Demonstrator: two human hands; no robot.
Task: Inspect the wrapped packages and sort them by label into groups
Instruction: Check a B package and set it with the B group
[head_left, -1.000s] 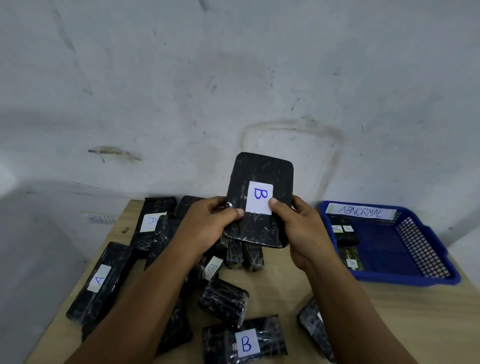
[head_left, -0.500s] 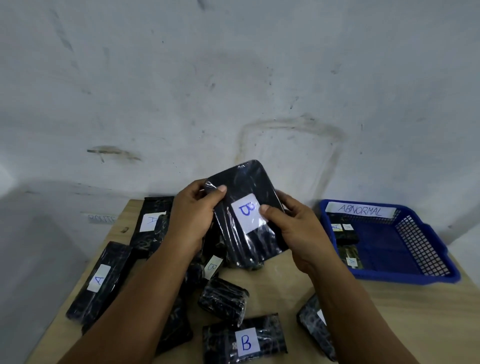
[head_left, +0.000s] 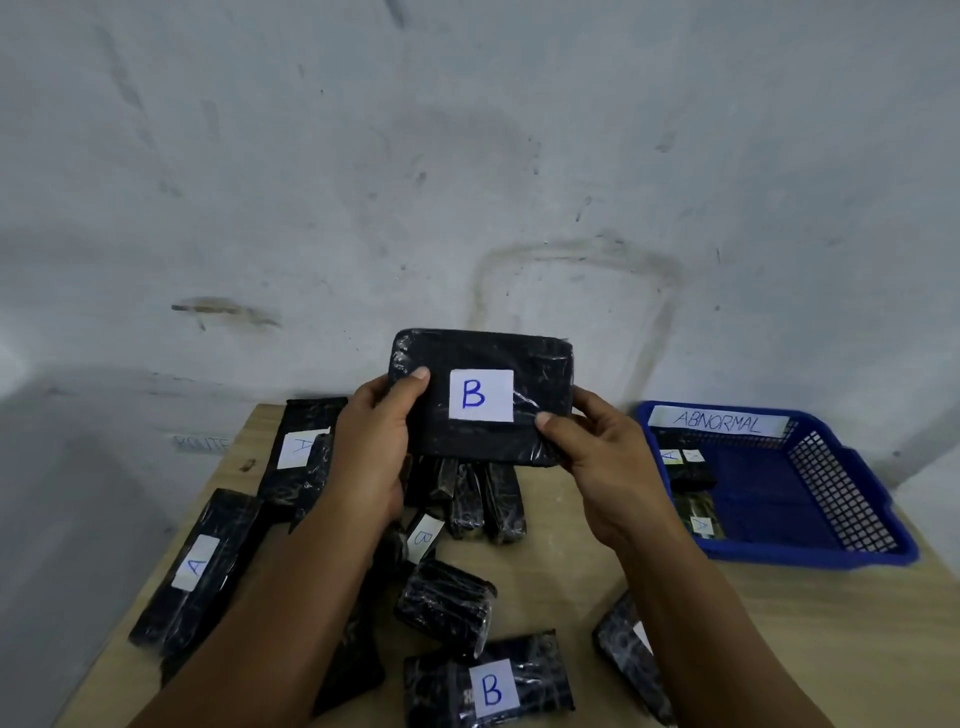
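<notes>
Above the wooden table (head_left: 779, 623), a flat black package (head_left: 540, 364) with a white "B" label (head_left: 481, 395) is held up facing the camera, long side level. The left hand (head_left: 374, 447) grips its left edge and the right hand (head_left: 602, 457) its lower right corner, thumbs on the front. More wrapped packages lie below; a blue basket (head_left: 852, 499) marked "ABNORMAL" sits at the right.

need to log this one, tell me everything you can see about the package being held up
The held package is a flat, dark rectangle with rounded corners, wrapped in shiny, crinkled clear film. A white square label at its centre bears a blue handwritten B, upright towards the camera. It is held above the table with its long side level, in front of the wall. The left hand grips its left edge, thumb on the front; the right hand grips the lower right corner.
</notes>
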